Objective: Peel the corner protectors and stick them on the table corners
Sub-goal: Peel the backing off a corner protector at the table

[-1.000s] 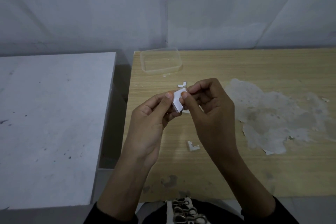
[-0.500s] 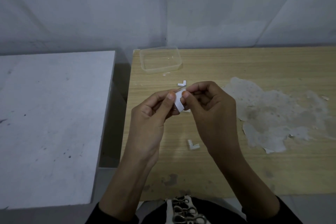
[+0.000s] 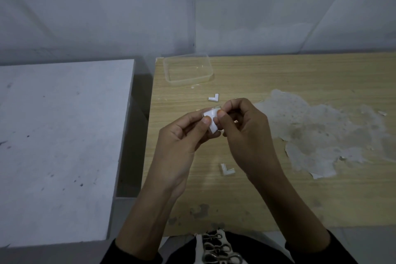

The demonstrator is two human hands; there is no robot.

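Peeling step, by my judgement: left hand (image 3: 182, 135) and right hand (image 3: 246, 133) both pinch the small white L-shaped corner protector (image 3: 211, 121), held just above the light wood-grain bench (image 3: 278, 75); next move probably needs the backing lifted free before carrying it to a corner.

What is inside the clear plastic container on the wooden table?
Only the wooden table grain shows through the clear container, plus a few glints. Nothing covers it, but tiny transparent pieces could go unseen.
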